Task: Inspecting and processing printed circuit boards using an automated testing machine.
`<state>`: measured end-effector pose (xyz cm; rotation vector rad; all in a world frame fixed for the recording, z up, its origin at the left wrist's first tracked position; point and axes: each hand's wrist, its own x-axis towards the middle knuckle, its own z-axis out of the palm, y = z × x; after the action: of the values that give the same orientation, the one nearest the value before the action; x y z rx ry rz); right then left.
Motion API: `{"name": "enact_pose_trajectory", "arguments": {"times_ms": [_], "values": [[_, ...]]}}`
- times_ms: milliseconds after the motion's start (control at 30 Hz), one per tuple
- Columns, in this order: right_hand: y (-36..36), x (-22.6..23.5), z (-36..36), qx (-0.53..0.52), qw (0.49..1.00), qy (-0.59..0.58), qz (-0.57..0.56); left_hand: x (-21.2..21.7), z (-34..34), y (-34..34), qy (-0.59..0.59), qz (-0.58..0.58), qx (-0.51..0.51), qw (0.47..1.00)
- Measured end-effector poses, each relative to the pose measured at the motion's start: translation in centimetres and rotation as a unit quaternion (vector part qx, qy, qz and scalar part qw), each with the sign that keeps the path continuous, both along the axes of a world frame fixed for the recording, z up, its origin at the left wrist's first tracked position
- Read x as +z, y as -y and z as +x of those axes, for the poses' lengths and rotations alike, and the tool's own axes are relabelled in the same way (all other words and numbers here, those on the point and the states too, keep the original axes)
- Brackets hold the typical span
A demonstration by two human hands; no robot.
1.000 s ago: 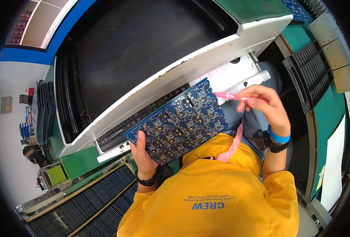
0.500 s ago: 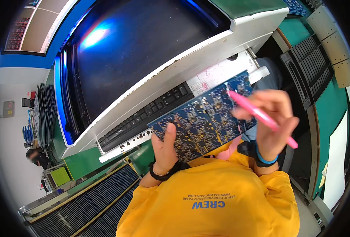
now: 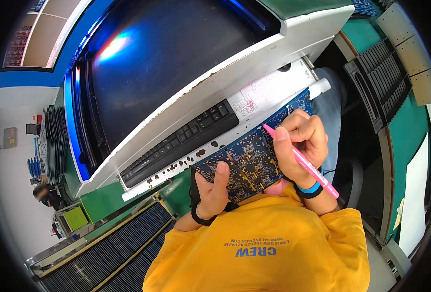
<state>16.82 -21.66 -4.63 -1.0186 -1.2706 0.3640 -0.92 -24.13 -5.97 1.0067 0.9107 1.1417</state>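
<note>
One blue circuit board (image 3: 247, 168) between one black keyboard (image 3: 186, 138) and yellow shirt (image 3: 259, 238). Left hand (image 3: 212, 194) pinching board's left end; right hand (image 3: 300, 146) pinching one pink pen (image 3: 317, 176), tip at board.

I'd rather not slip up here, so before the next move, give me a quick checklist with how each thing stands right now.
1. Left hand holding the blue circuit board at its left end, thumb on top: ok.
2. Pink pen held in the fingers of the right hand: ok.
3. Pen tip at the board's far edge: ok; whether it touches: cannot tell.
4. Board's upper face fully in view: not ok, the right hand covers part of it.
5. Keyboard not covered by the board: ok.
</note>
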Motion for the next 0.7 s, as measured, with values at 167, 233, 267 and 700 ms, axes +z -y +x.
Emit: {"name": "enact_pose_trajectory", "arguments": {"times_ms": [167, 233, 267, 700], "values": [[0.2, -0.2, -0.4, -0.035, 0.997, -0.043, -0.048, 0.1, -0.3, -0.1, -0.018, 0.014, -0.003, 1.0], [-0.1, -0.2, -0.4, -0.022, 0.999, -0.02, -0.012, 0.6, 0.3, -0.2, 0.036, -0.02, 0.021, 0.999], [-0.2, -0.1, -0.4, -0.009, 1.0, 0.003, 0.024, 0.7, 0.3, -0.1, 0.035, -0.02, 0.022, 0.999], [1.7, 2.4, 4.2, -0.036, 0.997, -0.069, -0.024, 2.3, -1.0, -2.2, 0.082, -0.12, 0.097, 0.985]]}}
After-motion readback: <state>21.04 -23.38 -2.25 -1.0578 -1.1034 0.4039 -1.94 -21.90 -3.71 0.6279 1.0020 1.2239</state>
